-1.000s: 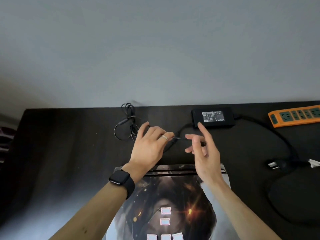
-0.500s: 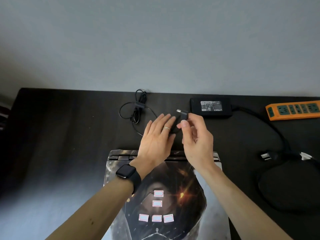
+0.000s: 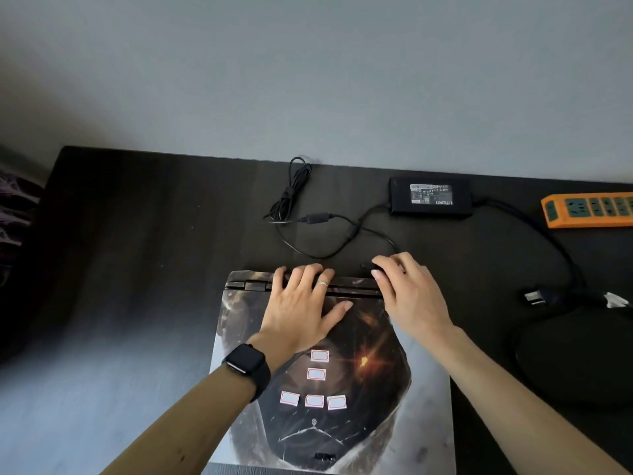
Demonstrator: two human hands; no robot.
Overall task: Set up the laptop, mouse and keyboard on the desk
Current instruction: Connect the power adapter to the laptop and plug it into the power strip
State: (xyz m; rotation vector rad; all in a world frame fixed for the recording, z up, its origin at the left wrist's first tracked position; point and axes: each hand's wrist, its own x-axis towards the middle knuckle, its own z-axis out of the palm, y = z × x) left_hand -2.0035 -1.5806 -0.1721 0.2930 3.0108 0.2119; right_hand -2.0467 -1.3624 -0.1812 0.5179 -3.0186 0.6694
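My left hand [image 3: 301,310] has dropped onto the closed laptop [image 3: 342,423], fingers [image 3: 308,275] straight and spread by the hinge, holding nothing. My right hand [image 3: 407,293], which held the plug [image 3: 367,266] up in the air half a second ago, now pinches it low at the laptop's rear right corner. The laptop lies shut on the tabletop [image 3: 154,252], adapter [image 3: 431,198] behind it.

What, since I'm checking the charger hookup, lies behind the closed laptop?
The charger cable loops there, leading to the power brick. The right hand grips its plug behind the laptop; the port is hidden.
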